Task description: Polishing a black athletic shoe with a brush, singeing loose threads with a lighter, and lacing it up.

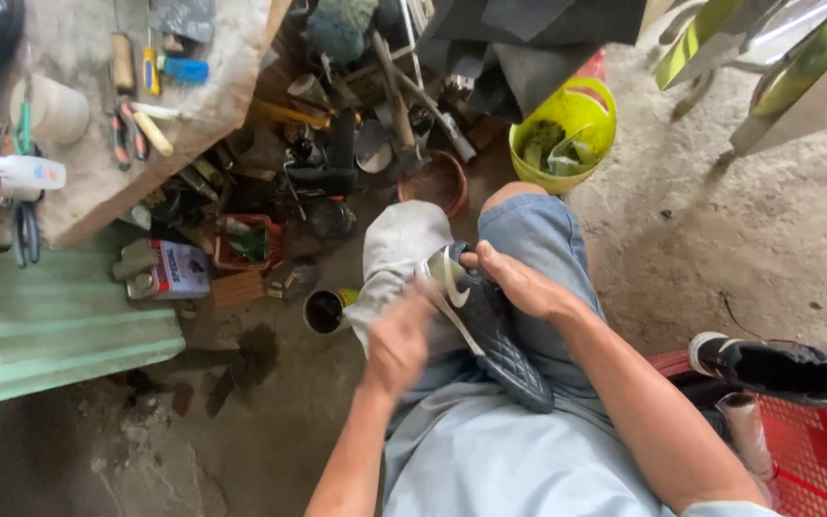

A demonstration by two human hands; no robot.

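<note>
A black quilted shoe (485,325) with a white mark lies across my lap, toe pointing away from me. My right hand (519,280) grips its upper edge near the toe and steadies it. My left hand (396,340) is blurred beside the shoe's left side, pressed against a grey cloth (396,251) draped over my left knee; whether it pinches the cloth or a tool I cannot tell. An open dark tin (323,311) stands on the floor just left of the cloth.
A second black shoe (777,369) rests on a red plastic crate (806,450) at right. A yellow-green bucket (567,129) sits ahead. Piled tools and tins (337,163) crowd the floor at centre. A worn bench (98,105) holds scissors, bottles and tools at left.
</note>
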